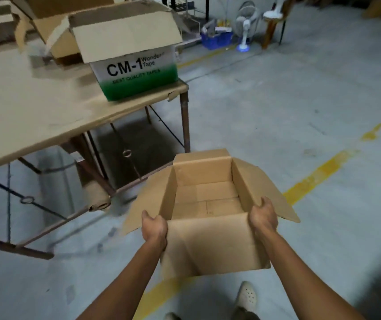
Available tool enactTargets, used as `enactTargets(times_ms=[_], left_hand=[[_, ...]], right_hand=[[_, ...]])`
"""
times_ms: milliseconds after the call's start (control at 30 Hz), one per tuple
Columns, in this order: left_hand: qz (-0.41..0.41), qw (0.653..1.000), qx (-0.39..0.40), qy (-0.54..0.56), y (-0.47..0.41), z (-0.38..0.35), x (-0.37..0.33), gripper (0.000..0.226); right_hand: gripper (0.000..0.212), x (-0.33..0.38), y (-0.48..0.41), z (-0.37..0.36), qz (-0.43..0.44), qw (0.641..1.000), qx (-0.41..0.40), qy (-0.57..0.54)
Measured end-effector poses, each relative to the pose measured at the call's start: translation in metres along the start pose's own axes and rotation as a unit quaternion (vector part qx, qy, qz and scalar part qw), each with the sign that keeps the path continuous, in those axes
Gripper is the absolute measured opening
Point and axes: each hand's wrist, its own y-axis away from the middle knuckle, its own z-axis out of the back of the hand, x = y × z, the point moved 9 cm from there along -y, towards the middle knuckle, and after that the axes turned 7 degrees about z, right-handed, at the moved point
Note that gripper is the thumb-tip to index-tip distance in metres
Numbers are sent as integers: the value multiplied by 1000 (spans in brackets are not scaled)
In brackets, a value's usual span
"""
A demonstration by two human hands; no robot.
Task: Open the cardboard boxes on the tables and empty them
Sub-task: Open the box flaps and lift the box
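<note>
The near wall of the brown cardboard box is hidden under its folded front flap, and the fingers of both hands are out of sight behind the box. The left hand and the right hand each grip one near corner. The box is open, shows a bare bottom, and is held above the floor, right of the bench.

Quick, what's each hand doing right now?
Left hand: closed on the open cardboard box's left near corner.
Right hand: closed on its right near corner.
</note>
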Motion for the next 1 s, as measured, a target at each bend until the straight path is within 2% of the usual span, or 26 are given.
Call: enactTargets(times_ms=[267,433,767,1000], left_hand=[[-47,998,51,-3,54,-161,-87,62],[-88,992,82,24,86,-231,-147,56],[-173,976,95,89,88,-338,-277,56],[-224,959,95,148,53,-424,-400,61]], right_hand=[[61,-31,-106,121,-30,994,-64,-83],[60,-24,-154,185,-32,986,-114,-121],[60,32,-261,240,0,960,-203,-195],[56,119,-381,253,44,945,-239,-219]])
